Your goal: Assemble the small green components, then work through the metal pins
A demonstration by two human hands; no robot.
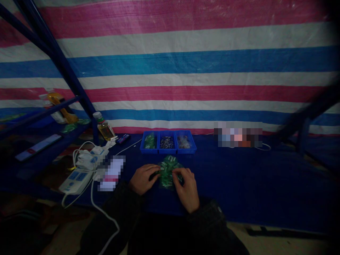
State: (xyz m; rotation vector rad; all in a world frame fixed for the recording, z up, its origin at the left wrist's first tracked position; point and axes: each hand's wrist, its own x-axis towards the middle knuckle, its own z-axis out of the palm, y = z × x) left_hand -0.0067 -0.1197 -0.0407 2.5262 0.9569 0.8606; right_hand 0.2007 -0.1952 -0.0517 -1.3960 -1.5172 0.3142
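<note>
A small green plastic bag (167, 173), see-through and crinkled with white marks, lies on the blue table in front of me. My left hand (143, 179) pinches its left edge between thumb and fingers. On the other side, my right hand (187, 187) has thumb and forefinger closed on the bag's right part. What is inside the bag is too dark to make out. Just beyond stands a blue tray (168, 151) with three compartments. Green bags (150, 141) fill the left one, small metal screw-like pieces (166, 142) the middle, and clear plastic packets (184, 142) the right.
To the left lie a white power strip (77, 181) with cables, a phone (113, 173) and a drink bottle (105, 129). A blurred-out item (237, 134) sits at the back right. Blue metal posts (71, 81) frame the table, with a striped sheet (186, 63) behind.
</note>
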